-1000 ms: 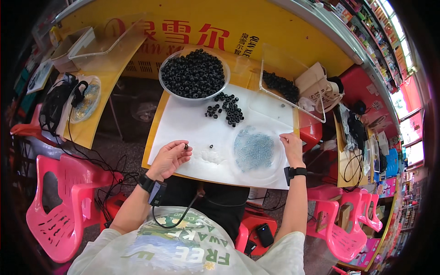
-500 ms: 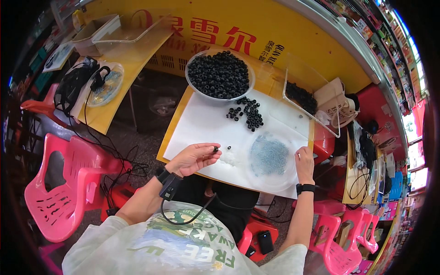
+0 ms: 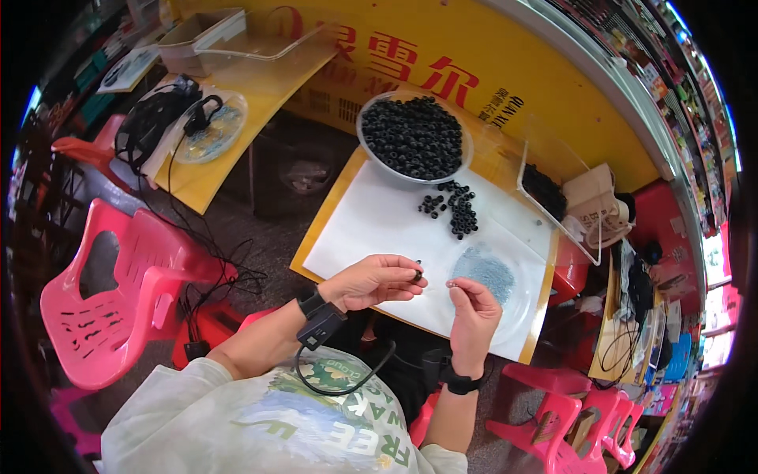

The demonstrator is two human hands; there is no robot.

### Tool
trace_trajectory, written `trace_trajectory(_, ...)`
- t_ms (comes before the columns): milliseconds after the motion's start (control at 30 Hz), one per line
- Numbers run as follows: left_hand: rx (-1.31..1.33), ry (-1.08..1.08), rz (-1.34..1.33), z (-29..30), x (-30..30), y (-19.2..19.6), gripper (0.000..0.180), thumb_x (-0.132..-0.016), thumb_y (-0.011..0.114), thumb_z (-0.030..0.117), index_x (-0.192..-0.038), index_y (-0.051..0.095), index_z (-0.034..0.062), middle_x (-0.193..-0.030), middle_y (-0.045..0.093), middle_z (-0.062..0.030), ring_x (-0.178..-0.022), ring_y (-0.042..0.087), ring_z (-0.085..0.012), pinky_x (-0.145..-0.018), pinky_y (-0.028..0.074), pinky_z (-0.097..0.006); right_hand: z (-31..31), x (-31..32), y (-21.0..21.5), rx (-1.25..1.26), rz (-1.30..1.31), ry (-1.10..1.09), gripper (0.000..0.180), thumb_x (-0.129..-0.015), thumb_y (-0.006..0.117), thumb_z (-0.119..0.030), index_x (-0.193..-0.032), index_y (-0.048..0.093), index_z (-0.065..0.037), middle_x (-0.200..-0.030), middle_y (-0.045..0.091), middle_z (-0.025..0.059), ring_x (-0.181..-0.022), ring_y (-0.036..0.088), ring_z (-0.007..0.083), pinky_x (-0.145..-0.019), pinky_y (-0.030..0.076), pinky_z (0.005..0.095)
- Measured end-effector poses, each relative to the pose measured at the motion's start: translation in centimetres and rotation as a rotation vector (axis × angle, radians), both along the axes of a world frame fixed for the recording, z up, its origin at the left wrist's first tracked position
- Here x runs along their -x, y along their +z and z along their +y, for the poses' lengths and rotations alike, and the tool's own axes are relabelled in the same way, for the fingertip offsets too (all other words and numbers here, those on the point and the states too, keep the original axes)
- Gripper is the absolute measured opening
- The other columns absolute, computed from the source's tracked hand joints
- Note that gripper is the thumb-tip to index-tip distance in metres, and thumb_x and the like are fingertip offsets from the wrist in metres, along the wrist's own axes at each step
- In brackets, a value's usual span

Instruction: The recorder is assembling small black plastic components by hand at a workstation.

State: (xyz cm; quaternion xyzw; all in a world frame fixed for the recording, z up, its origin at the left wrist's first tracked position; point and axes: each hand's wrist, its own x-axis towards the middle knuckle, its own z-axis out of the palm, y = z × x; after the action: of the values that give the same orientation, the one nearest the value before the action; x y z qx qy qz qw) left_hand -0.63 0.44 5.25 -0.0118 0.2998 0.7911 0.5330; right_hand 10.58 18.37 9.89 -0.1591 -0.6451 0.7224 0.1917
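Right hand (image 3: 472,304) has left the counter (image 3: 379,221), now pinching a small pale piece beside left hand (image 3: 371,282), whose grip holds a black bead (image 3: 418,274); assembly apparently underway.

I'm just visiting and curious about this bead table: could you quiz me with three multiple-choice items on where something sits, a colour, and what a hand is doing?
1. Where is the round grey bowl heaped with small black ring-shaped beads?
A. at the white sheet's far edge
B. on the pink plastic chair
C. in the person's lap

2. What colour is the pile of tiny pieces on the clear round dish?
A. red
B. bluish grey
C. yellow

3. What is the left hand doing?
A. lying flat and empty
B. pinching one black bead at its fingertips
C. gripping the bowl

Answers: 1 A, the bowl stands beyond the white paper sheet; 2 B, the pile looks bluish grey; 3 B, a bead shows between the fingertips.
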Motion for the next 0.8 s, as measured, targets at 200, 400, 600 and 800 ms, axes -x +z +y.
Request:
trace_trajectory(200, -0.001, 0.05, 0.086, -0.5, -0.1, -0.3, 0.022, -0.094, 0.064, 0.011, -0.115, 0.064, 0.0018, -0.104, 0.068, -0.0068, -0.093, 0.067, -0.0139, -0.085, 0.059, -0.027, -4.0, 1.7, -1.1, -0.311, 0.054, 0.017, 0.014, -0.084, 0.071, 0.003, -0.098, 0.072, 0.0, -0.094, 0.068, 0.0071, -0.078, 0.061, 0.0114, -0.068, 0.048, 0.0237)
trace_trajectory(400, 0.006, 0.069, 0.067, -1.4, -0.2, -1.6, 0.022, -0.095, 0.064, 0.011, -0.115, 0.064, 0.0026, -0.104, 0.067, -0.0052, -0.092, 0.066, -0.0127, -0.085, 0.058, -0.028, -5.3, 2.3, -0.9, -0.54, 0.013, -0.011, 0.017, -0.082, 0.072, 0.003, -0.099, 0.073, -0.003, -0.093, 0.068, 0.0083, -0.073, 0.06, 0.0134, -0.065, 0.048, 0.0246)
trace_trajectory(600, -0.008, 0.078, 0.027, -1.5, -0.3, -2.1, 0.022, -0.095, 0.064, 0.009, -0.116, 0.063, 0.0019, -0.106, 0.067, -0.006, -0.09, 0.067, -0.0121, -0.085, 0.058, -0.027, -5.5, 2.0, -1.5, -0.645, -0.011, -0.028, 0.018, -0.083, 0.071, 0.002, -0.1, 0.073, -0.003, -0.091, 0.067, 0.0094, -0.074, 0.063, 0.0187, -0.067, 0.051, 0.028)
trace_trajectory(800, 0.073, 0.153, 0.066, -1.7, -0.2, -2.5, 0.022, -0.094, 0.064, 0.008, -0.115, 0.063, 0.0008, -0.107, 0.067, -0.0072, -0.09, 0.067, -0.0121, -0.082, 0.058, -0.024, -6.8, 1.8, -2.6, -0.826, 0.024, 0.0, 0.028, -0.088, 0.065, 0.0, -0.116, 0.069, -0.003, -0.102, 0.061, 0.012, -0.089, 0.061, 0.0252, -0.075, 0.05, 0.0319)
